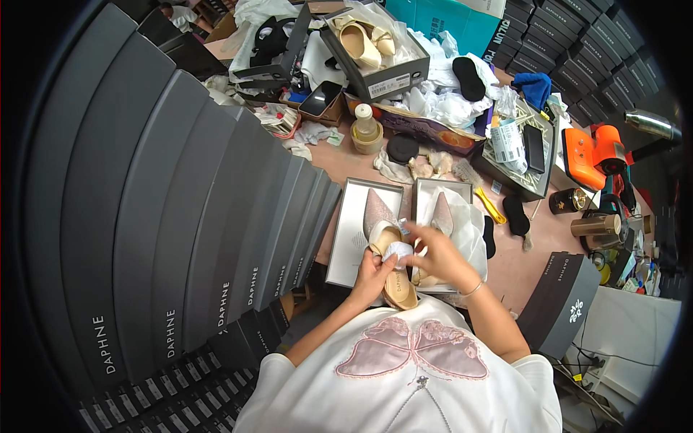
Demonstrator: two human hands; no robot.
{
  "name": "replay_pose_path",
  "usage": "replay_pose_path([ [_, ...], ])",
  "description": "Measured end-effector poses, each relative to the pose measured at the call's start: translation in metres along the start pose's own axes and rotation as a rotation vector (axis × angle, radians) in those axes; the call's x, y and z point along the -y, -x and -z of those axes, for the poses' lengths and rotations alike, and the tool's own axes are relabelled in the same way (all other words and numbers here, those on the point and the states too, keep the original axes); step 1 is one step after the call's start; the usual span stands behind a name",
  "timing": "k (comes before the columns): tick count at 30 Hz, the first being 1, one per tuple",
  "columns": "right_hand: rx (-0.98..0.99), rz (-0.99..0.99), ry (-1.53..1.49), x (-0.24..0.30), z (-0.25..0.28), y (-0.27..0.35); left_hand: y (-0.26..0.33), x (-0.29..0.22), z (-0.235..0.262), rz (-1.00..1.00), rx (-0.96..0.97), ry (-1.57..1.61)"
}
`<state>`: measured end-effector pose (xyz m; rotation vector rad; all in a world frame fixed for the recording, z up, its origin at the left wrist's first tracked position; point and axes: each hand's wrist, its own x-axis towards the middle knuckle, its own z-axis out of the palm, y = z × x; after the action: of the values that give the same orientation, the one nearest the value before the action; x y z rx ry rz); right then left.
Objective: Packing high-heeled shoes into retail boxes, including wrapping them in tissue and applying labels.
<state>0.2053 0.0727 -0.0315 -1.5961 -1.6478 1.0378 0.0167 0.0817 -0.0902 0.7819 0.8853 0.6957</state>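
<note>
Holding shoe point(401, 289); cluttered pink table point(521, 273); boxes point(162, 187) stacked left.

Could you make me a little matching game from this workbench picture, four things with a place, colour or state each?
Things:
1. Left hand
2. Cream shoes
3. Cloth at upper right
4. Bracelet

Descriptions:
A. Blue
B. At the right hand's wrist
C. Gripping a shoe
D. In an open grey box

Pairs: 1-C; 2-D; 3-A; 4-B
</note>
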Motion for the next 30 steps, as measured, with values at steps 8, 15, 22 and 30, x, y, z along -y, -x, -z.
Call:
replay_pose_path([
  [8, -0.237, 0.023, -0.035, 0.021, -0.012, 0.024, -0.002, 0.003, 0.003, 0.121, -0.015, 0.016],
  [15, -0.250, 0.291, 0.338, 0.023, -0.033, 0.001, -0.006, -0.002, 0.007, 0.153, 0.145, -0.072],
  [22, -0.221, 0.493, 0.653, -0.009, -0.024, -0.017, 0.005, -0.010, -0.004, -0.104, 0.101, -0.643],
  [30, -0.445, 0.013, -0.073, 0.000, -0.004, -0.019, 0.002, -0.003, -0.016, -0.064, 0.280, -0.325],
])
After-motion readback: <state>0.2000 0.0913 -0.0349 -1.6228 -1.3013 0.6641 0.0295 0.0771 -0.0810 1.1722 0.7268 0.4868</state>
